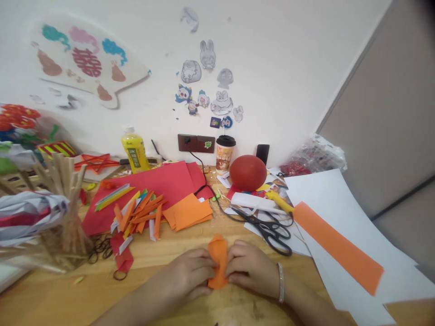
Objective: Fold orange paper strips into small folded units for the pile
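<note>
- fingers of my left hand (196,274) and right hand (250,268) pinch opposite long edges of the folded orange paper (218,261), between them at the near part of the tabletop (190,241).
- judged step: creasing. i should align both edges, anchor one side, then press evenly outward.
- fan-shaped wall picture (70,56): i read a red 囍 (87,62).
- yellow bottle (135,152): chinese characters, too soft to read reliably.
- lidded cup (224,157): lettering illegible.

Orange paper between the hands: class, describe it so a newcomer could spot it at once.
On the wooden table, find the person's left hand and right hand. Between them is a small orange paper. Unlike the orange sheets and long orange strip, it alone is in the hands.
</note>
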Demonstrator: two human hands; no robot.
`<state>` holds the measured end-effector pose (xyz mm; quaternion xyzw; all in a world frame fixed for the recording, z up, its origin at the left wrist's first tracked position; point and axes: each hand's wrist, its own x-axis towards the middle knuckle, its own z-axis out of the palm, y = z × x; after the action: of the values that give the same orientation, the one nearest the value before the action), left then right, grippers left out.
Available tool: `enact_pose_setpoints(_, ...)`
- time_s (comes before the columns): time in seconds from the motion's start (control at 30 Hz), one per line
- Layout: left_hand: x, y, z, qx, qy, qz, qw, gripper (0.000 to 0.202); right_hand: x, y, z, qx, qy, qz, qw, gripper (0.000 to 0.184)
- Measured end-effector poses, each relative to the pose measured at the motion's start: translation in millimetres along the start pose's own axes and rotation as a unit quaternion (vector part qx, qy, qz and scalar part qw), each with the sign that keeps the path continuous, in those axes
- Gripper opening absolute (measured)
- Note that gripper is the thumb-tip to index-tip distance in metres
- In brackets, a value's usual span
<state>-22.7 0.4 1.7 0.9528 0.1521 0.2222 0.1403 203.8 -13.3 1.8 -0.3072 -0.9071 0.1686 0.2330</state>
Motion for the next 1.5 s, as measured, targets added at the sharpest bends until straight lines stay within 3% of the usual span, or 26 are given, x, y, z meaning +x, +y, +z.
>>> enact_pose_setpoints(0.33, 4.0, 1.1, -0.4, -0.02, 0.001, -0.018, 1.0, 0.018, 1.5, 5.1, 0.6, 0.039, -0.025, 0.049, 0.998, 0.005)
enact_pose_setpoints(0.5, 9.5, 4.7, 6.6, -0.077, 0.045, -0.122, 0.989, 0.013, 3.5, 4.0, 3.7, 0.056, 0.009, 0.118, 0.991, 0.014)
enact_pose_setpoints(0.73, 12.5, 8.6, 17.0, -0.044, 0.066, -0.216, 0.973, 0.011, 8.9, -8.3, 5.2, 0.045, 0.026, 0.191, 0.98, 0.013)
enact_pose_setpoints(1.3, 20.3, 14.5, 25.8, 0.054, 0.077, -0.273, 0.957, 0.009, 6.3, -11.7, 12.5, 0.009, 0.037, 0.192, 0.981, 0.013)
enact_pose_setpoints(1.5, 21.8, 16.3, 23.9, 0.063, 0.054, -0.282, 0.956, 0.007, 7.0, -15.8, 16.1, -0.006, 0.038, 0.219, 0.975, 0.024)
